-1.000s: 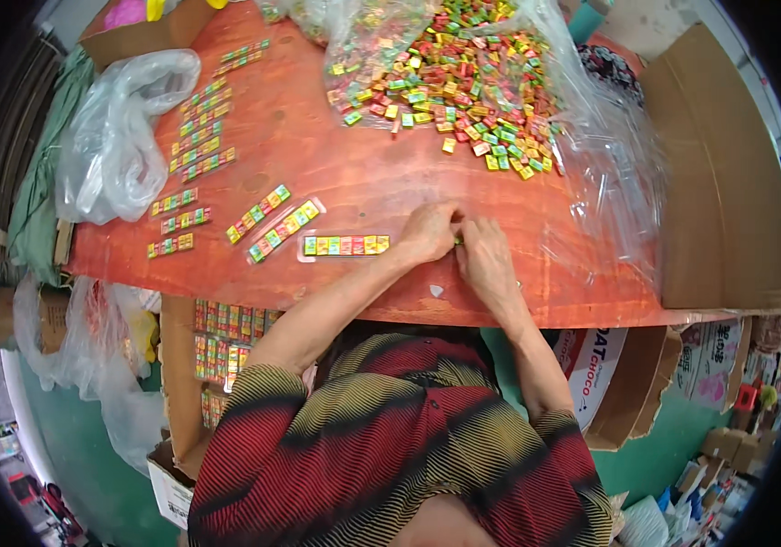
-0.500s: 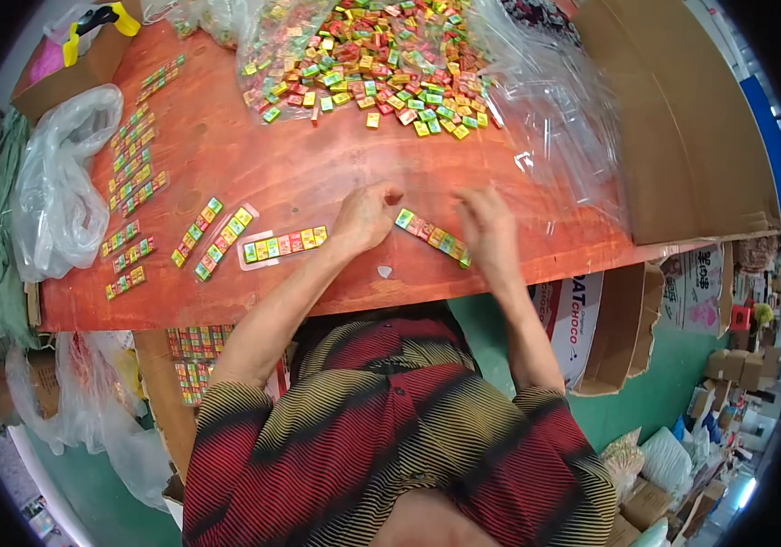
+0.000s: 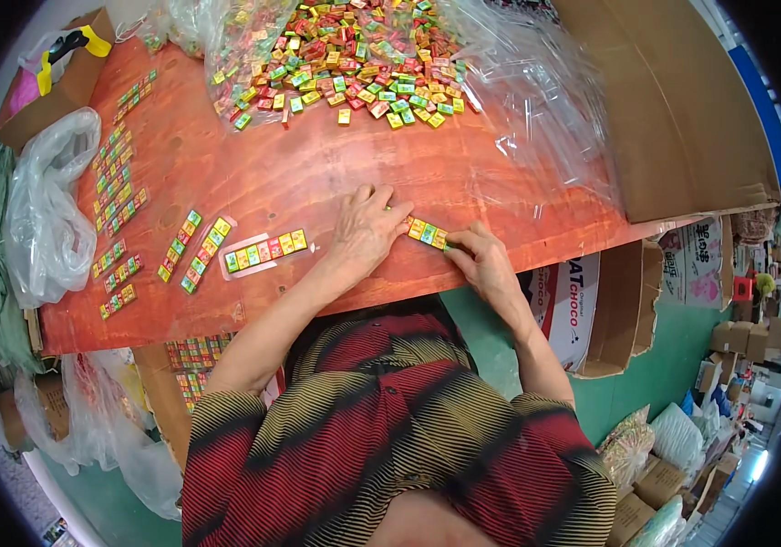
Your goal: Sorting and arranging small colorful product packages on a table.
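Observation:
A short row of small coloured boxes (image 3: 427,232), yellow, green and red, lies on the red tabletop between my hands. My left hand (image 3: 370,223) has its thumb and fingers closed at the row's left end. At the right end, my right hand (image 3: 480,258) pinches the row between thumb and fingers. To the left of my left hand, another row of boxes (image 3: 267,250) rests on a pale backing card. Two slanted rows (image 3: 205,255) lie farther left, side by side. My fingers cover both ends of the row I hold.
A big heap of loose little boxes (image 3: 354,64) spreads at the back beside clear plastic sheeting (image 3: 545,118). More finished-looking rows (image 3: 117,182) line the left side, near a clear plastic bag (image 3: 48,210). A tall cardboard box wall (image 3: 673,109) borders the right.
My right hand has come down onto the right end of the row, and my left hand has closed on its left end. The whole view has shifted slightly.

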### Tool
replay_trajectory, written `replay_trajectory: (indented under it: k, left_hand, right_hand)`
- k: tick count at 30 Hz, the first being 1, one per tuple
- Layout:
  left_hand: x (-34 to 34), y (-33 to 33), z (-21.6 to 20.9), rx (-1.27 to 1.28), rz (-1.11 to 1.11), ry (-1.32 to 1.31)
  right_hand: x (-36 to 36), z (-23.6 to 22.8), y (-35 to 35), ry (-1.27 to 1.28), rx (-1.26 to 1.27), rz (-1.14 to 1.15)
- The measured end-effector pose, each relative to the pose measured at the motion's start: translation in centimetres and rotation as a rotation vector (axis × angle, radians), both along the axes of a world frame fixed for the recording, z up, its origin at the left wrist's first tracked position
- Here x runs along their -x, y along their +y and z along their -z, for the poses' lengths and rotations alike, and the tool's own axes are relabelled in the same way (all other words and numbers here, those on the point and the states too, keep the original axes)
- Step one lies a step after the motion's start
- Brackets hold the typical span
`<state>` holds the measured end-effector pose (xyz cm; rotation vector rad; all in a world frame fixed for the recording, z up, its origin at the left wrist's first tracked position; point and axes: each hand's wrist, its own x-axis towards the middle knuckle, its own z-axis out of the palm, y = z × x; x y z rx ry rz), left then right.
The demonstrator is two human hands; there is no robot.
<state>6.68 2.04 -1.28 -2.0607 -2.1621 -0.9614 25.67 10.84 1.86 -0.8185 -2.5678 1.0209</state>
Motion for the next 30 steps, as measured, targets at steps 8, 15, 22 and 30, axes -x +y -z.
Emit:
replay_trajectory:
  k: [8,15,22,30]
  left_hand:
    - [-0.1,-0.2,-1.1,0.133,-0.018,-0.025]
    - [-1.0,-0.3,-0.6,0.111,-0.050,-0.023]
    - [-2.9,-2.3,-0.2,0.298,-0.151,-0.058]
    - [-4.2,-5.5,0.0,0.132,-0.105,0.065]
  right_hand:
    - [0.9,-0.8,0.1,-0.064,-0.081,-0.031]
    - [-0.4,1.1,0.2,0.005,-0.398,-0.133]
    - [0.2,0.1,-0.9,0.028,-0.575,-0.193]
    - [2.8,1.2,-3.7,0.175,-0.457,-0.277]
